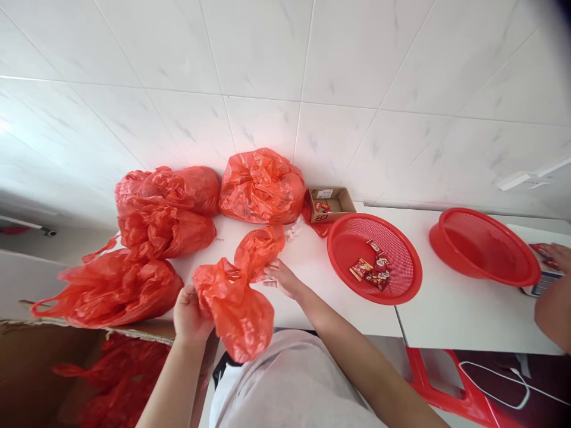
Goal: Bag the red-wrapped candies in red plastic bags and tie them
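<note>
A crumpled red plastic bag [245,321] hangs in front of my body, above the table's front edge. My left hand [191,312] is closed around its left side. At the bag's upper right part, my right hand [283,278] holds the thin plastic between thumb and fingers; the exact grip is partly hidden. What the bag contains, if anything, cannot be made out. Right of my right hand, a red mesh basket [336,252] holds several small wrapped snack packets [377,274].
Filled red bags [263,187] [169,229] [120,291] line the wall and left side. A small cardboard box [332,205] stands behind the basket. A large carton [31,362] with red bags sits lower left. Another red basket [486,249] and a co-worker's hand [559,257] are at right.
</note>
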`<state>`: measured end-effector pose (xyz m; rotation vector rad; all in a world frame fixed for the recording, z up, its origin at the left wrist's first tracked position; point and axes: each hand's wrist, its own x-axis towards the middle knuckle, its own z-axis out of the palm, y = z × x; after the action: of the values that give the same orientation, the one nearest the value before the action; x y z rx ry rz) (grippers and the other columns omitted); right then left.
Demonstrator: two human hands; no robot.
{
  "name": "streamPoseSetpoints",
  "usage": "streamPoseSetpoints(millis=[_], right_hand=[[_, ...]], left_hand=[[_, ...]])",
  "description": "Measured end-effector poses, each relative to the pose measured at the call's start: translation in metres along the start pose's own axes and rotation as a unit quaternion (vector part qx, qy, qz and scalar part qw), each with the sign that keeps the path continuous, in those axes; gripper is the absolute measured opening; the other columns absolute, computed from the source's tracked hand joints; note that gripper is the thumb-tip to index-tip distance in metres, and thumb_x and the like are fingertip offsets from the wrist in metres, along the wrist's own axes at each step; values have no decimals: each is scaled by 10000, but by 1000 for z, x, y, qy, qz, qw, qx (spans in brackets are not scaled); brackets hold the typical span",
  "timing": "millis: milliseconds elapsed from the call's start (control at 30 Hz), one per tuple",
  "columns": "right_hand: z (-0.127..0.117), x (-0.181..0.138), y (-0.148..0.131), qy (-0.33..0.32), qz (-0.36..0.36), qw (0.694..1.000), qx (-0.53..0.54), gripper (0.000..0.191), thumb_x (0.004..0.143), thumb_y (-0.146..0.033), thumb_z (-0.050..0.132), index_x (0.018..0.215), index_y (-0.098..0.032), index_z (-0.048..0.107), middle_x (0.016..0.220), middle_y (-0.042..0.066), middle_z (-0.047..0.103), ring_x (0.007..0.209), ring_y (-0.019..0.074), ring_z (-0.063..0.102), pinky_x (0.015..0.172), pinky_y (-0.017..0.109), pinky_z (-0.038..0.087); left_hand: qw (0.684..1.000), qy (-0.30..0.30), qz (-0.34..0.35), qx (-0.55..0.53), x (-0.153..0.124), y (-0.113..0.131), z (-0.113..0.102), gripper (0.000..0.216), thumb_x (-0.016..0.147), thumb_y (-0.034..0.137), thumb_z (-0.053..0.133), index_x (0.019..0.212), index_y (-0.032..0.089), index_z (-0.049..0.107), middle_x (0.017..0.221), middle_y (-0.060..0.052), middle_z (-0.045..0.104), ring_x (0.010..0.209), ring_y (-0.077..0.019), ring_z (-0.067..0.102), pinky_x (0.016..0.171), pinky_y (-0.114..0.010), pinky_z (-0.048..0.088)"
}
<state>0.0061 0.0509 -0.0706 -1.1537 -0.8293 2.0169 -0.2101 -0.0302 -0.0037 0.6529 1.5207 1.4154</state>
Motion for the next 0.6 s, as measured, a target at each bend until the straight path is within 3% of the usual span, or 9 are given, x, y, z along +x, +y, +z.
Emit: streamPoseSetpoints(millis=[133, 233, 333, 433, 533, 600], right_hand=[[-2, -34, -15, 47, -6, 996, -79, 528, 731, -572, 707, 1130, -251, 578, 1277, 71, 599, 936, 202, 640, 775, 338, 514], [-7, -64, -28, -51, -3, 999, -9, 516, 837, -645, 540, 1110, -214, 621, 1072, 68, 681, 909, 206, 646, 783, 331, 501], [-9, -80, -42, -90, -33, 995, -26, 386, 785, -527, 678, 970, -189, 675, 876, 29, 690, 796, 176, 628, 758, 304, 479], [-25, -88, -58, 23, -141, 988, -66, 241, 742, -407, 747, 809, -190, 665, 790, -5, 664, 747, 147, 595, 754, 278, 461], [-57, -101, -75, 199, -247, 948, -21, 206, 787, -402, 709, 832, -216, 632, 850, -5, 663, 801, 148, 599, 772, 281, 468], [-77, -114, -83, 271, -290, 918, 17, 202, 796, -397, 707, 863, -230, 615, 903, -1, 662, 851, 153, 606, 797, 292, 477]], left_hand=[[994, -8, -1, -109, -12, 4, 24, 160, 740, 383, 581, 746, 224, 569, 724, 5, 646, 710, -179, 635, 642, -285, 539], [990, -86, 19, -114, -22, 0, 39, 170, 724, 338, 636, 753, 216, 521, 693, 34, 561, 612, -123, 525, 572, -226, 459], [978, -194, 73, -18, -28, -6, 50, 209, 771, 355, 655, 750, 196, 523, 689, 28, 522, 626, -115, 465, 599, -221, 420], [960, -238, 126, 78, -24, -14, 52, 230, 842, 380, 613, 757, 184, 529, 703, 16, 520, 656, -121, 464, 641, -232, 417], [959, -192, 158, 134, -13, -27, 41, 240, 875, 404, 570, 775, 191, 522, 726, 9, 544, 698, -138, 522, 672, -246, 437], [954, -166, 159, 194, -6, -37, 32, 236, 879, 420, 558, 811, 196, 535, 824, -22, 619, 817, -175, 596, 755, -283, 467]])
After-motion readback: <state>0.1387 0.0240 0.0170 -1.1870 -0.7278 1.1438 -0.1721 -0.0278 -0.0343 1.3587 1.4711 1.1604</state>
